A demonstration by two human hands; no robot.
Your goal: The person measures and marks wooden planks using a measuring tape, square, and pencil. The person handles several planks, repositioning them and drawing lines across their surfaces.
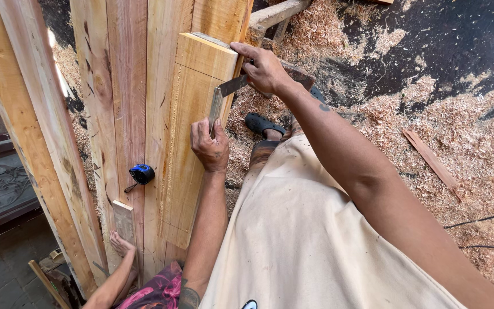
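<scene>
Sawdust and pale wood shavings (430,120) cover the dark ground from twelve o'clock round to four o'clock, with a loose thin wood strip (433,163) lying on them at about three o'clock and dark cables (481,220) trailing near the right edge. Long reddish planks (127,114) run lengthwise from the top of the view toward seven o'clock, and on top of them lies a shorter, paler board (192,131). A metal square (224,94) sits on that board's right edge, its blade angled across the corner. The right hand (265,70), at roughly twelve o'clock, has its fingers closed around the upper end of the square, thumb reaching onto the board's end. The left hand (210,146), near the centre, is curled with its fingertips pressing the lower end of the blade against the board's edge. A blue tape measure (142,173) rests on the planks at about nine o'clock from the left hand, well apart from it. Another person's hand (120,245) grips a small wood block (123,220) at seven o'clock. A sandalled foot (263,124) stands just right of the board. Open room lies to the right over the shavings; the left is hemmed in by a leaning beam (35,126).
</scene>
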